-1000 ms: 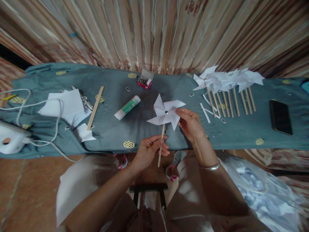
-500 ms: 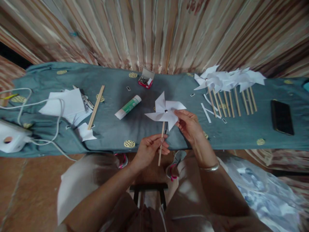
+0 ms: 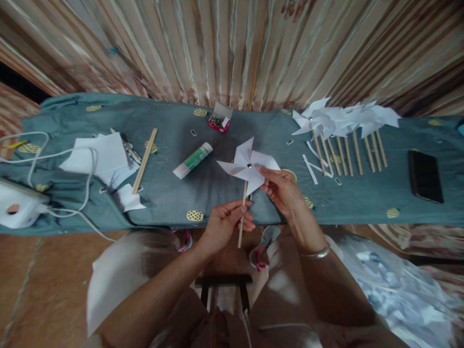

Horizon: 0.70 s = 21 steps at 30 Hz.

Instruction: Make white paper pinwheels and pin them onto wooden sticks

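A white paper pinwheel (image 3: 243,170) with a silver pin at its centre is held up over the front of the table. Its wooden stick (image 3: 240,233) is pinched between the thumb and fingers of my left hand (image 3: 226,222), below the blades. My right hand (image 3: 284,191) has its thumb and fingers closed on the right-hand blade of the pinwheel. Behind the pinwheel lies a green and white glue stick (image 3: 193,160). Farther back stands an open red box of thumbtacks (image 3: 219,123).
Several finished pinwheels (image 3: 344,121) lie in a row at the right, beside paper strips (image 3: 310,169) and a black phone (image 3: 425,176). At the left are white paper sheets (image 3: 96,157), loose wooden sticks (image 3: 145,162), a white cable (image 3: 89,186) and a white device (image 3: 18,203).
The pinwheel's blades have turned slightly about the pin, with my right fingers at the right-hand blade. My left hand keeps its grip on the stick.
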Tool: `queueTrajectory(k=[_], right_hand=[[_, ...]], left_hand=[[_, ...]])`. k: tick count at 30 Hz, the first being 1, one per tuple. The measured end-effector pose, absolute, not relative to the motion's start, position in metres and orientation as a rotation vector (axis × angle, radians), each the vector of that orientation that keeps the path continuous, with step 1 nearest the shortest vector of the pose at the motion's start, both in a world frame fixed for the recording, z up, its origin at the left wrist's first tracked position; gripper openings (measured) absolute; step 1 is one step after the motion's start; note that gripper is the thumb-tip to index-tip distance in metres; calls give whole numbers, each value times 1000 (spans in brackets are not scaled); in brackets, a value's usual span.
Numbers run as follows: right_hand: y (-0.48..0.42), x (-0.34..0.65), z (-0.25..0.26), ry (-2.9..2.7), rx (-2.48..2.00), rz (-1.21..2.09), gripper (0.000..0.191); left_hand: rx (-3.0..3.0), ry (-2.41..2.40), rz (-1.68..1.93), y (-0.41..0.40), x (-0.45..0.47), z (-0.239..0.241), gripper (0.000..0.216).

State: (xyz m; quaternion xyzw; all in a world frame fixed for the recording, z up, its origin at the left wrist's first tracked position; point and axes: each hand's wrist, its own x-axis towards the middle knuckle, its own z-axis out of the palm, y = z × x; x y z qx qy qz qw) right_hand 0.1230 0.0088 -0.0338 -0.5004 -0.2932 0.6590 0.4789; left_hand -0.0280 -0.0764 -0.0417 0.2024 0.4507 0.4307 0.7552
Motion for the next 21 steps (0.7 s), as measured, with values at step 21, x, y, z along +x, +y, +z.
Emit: queueTrajectory(k=[21], right_hand=[[4,119,-31,-714,-1222,1638,33]], left_hand=[[460,958,960,-73,-22,-39,49]])
